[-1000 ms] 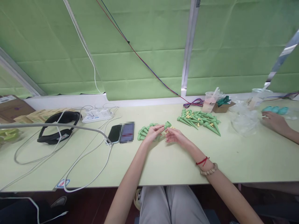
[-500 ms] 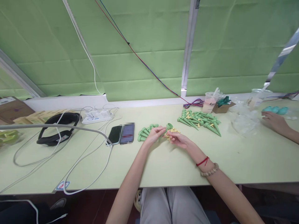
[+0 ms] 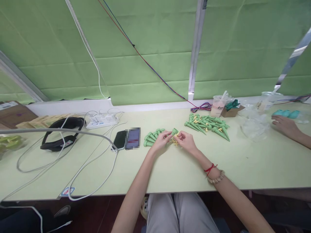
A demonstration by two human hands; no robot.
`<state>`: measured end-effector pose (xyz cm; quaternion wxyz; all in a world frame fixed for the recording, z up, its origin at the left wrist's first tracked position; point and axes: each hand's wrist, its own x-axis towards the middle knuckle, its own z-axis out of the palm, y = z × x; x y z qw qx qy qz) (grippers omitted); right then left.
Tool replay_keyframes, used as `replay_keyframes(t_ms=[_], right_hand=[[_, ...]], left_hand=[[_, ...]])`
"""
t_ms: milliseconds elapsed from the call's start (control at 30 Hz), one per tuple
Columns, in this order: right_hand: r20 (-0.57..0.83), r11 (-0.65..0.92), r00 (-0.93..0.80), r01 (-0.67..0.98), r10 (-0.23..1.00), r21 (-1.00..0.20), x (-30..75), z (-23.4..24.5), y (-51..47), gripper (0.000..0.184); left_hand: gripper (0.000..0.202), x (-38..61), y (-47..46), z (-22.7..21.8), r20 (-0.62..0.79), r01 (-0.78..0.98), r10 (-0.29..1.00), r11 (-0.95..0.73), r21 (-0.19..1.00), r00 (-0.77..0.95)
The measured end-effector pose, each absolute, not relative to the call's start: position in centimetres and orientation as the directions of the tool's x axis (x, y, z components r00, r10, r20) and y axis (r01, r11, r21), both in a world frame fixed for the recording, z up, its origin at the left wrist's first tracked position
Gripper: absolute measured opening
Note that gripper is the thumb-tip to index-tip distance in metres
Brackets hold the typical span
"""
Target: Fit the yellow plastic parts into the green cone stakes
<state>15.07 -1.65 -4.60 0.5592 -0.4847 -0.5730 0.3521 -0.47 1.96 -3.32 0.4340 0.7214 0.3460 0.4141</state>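
My left hand [image 3: 162,140] is closed around a green plastic watering spike [image 3: 174,131], its wide cup end pointing up and to the right. Against the spike's side, my right hand [image 3: 186,141] pinches a small yellow piece, mostly covered by the fingertips. Small yellow plastic pieces [image 3: 176,143] lie in a loose pile under and between both hands. Left of my left hand, several green spikes [image 3: 150,138] rest side by side in a fan. A larger heap of green spikes with yellow pieces [image 3: 206,123] sits beyond my right hand.
Two phones [image 3: 119,140] lie to the left, near loose white cables [image 3: 114,161], a black headset [image 3: 62,132] and a power strip [image 3: 102,121]. A drink cup [image 3: 217,106], a small cardboard box [image 3: 232,111] and plastic bags [image 3: 254,126] stand right. Another person's hand [image 3: 285,124] touches teal pieces.
My right hand has turned and come up closer to the spike, bringing its fingertips against it. The spike's cup has tilted in my left hand, its opening less visible.
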Motion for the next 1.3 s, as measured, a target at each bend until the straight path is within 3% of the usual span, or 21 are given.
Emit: replay_keyframes(t_ms=[67,167,333,433,567,667,733,800,867,933,1000,1100,1200,1300], right_hand=[[0.064,0.064,-0.016,-0.019,0.998,-0.998,15.2,-4.2,-1.5,0.034],[-0.212,-0.293,-0.293,-0.269,0.932,-0.918,15.7,-3.4,-1.5,0.04],[-0.217,-0.469,-0.479,-0.503,0.85,-0.726,16.2,-2.7,-1.9,0.025],[-0.246,-0.497,-0.476,-0.526,0.844,-0.69,16.3,-2.5,-2.0,0.022],[-0.243,-0.427,-0.41,-0.454,0.879,-0.782,16.2,-2.6,-2.0,0.012],[-0.17,-0.237,-0.275,-0.233,0.946,-0.943,16.0,-3.2,-2.0,0.011],[-0.004,-0.002,-0.104,0.013,0.995,-1.0,15.8,-3.7,-1.9,0.012],[0.223,0.21,0.022,0.26,0.974,-0.942,15.6,-4.2,-1.8,0.012],[0.345,0.297,0.066,0.373,0.936,-0.879,15.4,-4.4,-1.7,0.014],[0.27,0.233,0.085,0.304,0.959,-0.924,15.5,-4.1,-1.6,0.014],[0.08,0.076,0.024,0.116,0.997,-0.99,15.7,-3.6,-1.7,0.017],[-0.135,-0.196,-0.29,-0.193,0.948,-0.961,16.1,-2.7,-1.8,0.025],[-0.168,-0.4,-0.513,-0.384,0.842,-0.832,16.5,-2.4,-1.8,0.028],[-0.172,-0.438,-0.517,-0.453,0.839,-0.776,16.6,-2.6,-1.8,0.018]], left_hand=[[0.028,-0.4,2.0,-3.4,0.327,0.135,0.817,-0.435,0.89,0.474],[0.032,-0.4,1.9,-3.3,0.328,0.097,0.788,-0.437,0.894,0.521],[0.035,-0.4,1.6,-2.8,0.181,0.039,0.852,-0.229,0.973,0.491],[0.034,-0.4,1.4,-2.3,0.214,0.006,0.859,-0.245,0.97,0.464],[0.027,-0.5,1.3,-2.1,0.292,0.039,0.837,-0.348,0.936,0.463],[0.024,-0.5,1.5,-2.5,0.31,0.108,0.832,-0.399,0.911,0.46],[0.022,-0.4,1.7,-2.9,0.316,0.144,0.838,-0.415,0.898,0.444],[0.021,-0.2,1.8,-3.2,0.333,0.159,0.84,-0.433,0.887,0.429],[0.022,-0.1,1.8,-3.4,0.348,0.143,0.836,-0.442,0.886,0.425],[0.029,-0.1,1.8,-3.3,0.328,0.111,0.841,-0.41,0.906,0.431],[0.035,0.0,1.6,-3.0,0.272,0.081,0.85,-0.342,0.936,0.452],[0.039,0.1,1.3,-2.6,0.196,0.043,0.856,-0.245,0.969,0.479],[0.039,0.1,1.0,-2.3,0.184,0.001,0.851,-0.212,0.977,0.492],[0.038,0.0,1.0,-2.4,0.208,0.004,0.832,-0.245,0.969,0.514]])
